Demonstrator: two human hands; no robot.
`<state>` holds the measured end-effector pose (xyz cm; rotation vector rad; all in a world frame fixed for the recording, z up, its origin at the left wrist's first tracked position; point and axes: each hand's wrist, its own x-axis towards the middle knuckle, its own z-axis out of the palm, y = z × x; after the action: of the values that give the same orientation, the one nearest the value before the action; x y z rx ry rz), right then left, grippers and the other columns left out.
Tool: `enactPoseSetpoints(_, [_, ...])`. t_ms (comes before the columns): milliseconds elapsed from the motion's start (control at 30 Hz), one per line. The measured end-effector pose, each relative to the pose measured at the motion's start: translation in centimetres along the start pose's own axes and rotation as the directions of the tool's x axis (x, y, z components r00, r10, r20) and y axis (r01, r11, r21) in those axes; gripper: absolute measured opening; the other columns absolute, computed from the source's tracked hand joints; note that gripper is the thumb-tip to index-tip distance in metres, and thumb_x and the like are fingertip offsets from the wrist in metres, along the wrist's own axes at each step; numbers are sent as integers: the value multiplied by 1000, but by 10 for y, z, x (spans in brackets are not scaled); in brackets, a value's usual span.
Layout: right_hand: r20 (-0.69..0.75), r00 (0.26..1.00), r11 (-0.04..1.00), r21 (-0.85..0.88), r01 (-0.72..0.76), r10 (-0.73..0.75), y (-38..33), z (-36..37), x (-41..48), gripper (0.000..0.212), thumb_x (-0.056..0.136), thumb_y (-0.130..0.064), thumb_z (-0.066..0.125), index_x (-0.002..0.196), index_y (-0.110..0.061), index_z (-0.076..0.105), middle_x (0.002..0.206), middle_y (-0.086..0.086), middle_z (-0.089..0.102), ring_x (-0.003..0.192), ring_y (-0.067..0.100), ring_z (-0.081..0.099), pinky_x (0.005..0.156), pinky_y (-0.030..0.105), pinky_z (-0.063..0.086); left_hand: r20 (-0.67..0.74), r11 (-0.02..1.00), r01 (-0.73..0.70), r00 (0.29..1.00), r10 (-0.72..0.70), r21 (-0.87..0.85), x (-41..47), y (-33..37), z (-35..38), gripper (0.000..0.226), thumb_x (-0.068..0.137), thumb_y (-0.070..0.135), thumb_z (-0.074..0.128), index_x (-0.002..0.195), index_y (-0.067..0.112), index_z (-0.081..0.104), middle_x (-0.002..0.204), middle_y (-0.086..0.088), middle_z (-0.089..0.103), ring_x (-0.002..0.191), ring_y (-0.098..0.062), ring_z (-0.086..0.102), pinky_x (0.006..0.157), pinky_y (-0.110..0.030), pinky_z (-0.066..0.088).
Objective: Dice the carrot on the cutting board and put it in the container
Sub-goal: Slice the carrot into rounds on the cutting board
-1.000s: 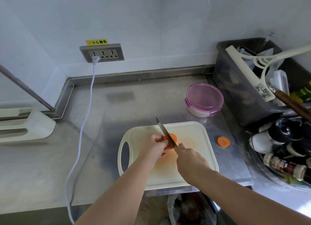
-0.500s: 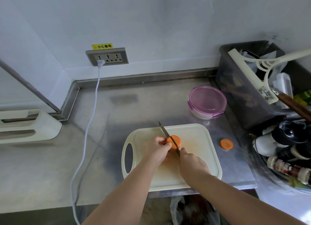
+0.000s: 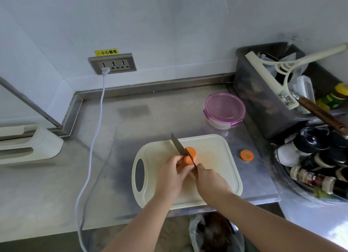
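The knife has pressed further down through the carrot, parting a slice.

kitchen | steel counter | cutting board | seasoning bottles

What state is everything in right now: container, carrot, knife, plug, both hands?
container: lid on.
carrot: on the cutting board, the knife across it.
carrot slice: flat on the counter, off the board.
plug: in the socket.
left hand: holds the carrot.
right hand: grips the knife.
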<state>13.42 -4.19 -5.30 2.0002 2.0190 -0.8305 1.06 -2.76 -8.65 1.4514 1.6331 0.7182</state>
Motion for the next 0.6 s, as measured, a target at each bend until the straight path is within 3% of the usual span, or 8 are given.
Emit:
enactPoseSetpoints(133, [-33, 995, 995, -14, 96, -97, -10, 1, -3, 41, 102, -13, 32, 143, -12, 27, 108, 11, 64, 90, 25, 64, 76, 33, 50, -51, 1000, 26, 998, -26, 11, -7, -8, -12, 20, 92, 40, 56, 103, 23, 58, 92, 15, 61, 91, -6, 58, 79, -24, 44])
enactPoseSetpoints(300, [-15, 989, 989, 17, 145, -144, -22, 2, -1, 32, 103, -15, 34, 135, -12, 34, 96, 4, 57, 76, 18, 54, 70, 27, 49, -71, 999, 31, 997, -28, 31, -17, -9, -20, 9, 95, 38, 51, 87, 34, 50, 85, 16, 61, 84, -4, 58, 73, -17, 42])
enactPoseSetpoints(400, [1, 993, 990, 75, 119, -119, -23, 1, 0, 29, 104, -19, 33, 133, -16, 36, 90, 0, 51, 77, 18, 56, 78, 29, 54, -43, 994, -11, 999, 16, 110, -21, -10, -18, 6, 93, 38, 55, 94, 34, 51, 88, 16, 60, 85, -4, 58, 73, -17, 41])
enactPoseSetpoints(500, [4, 991, 989, 63, 131, -131, -21, -3, -2, 30, 104, -23, 34, 134, -17, 34, 90, -1, 52, 82, 18, 62, 80, 30, 56, -19, 987, 1, 1000, 2, 159, -22, -18, -18, 24, 87, 50, 56, 104, 33, 52, 94, 19, 62, 89, -5, 60, 80, -25, 48])
enactPoseSetpoints(600, [-20, 989, 989, -14, 149, -149, -15, -10, -3, 40, 105, -21, 31, 144, -15, 24, 93, 4, 56, 83, 21, 63, 70, 29, 53, 2, 968, -49, 999, 50, 246, -23, -23, -17, 52, 81, 69, 45, 116, 31, 52, 104, 16, 65, 96, -9, 62, 86, -32, 50])
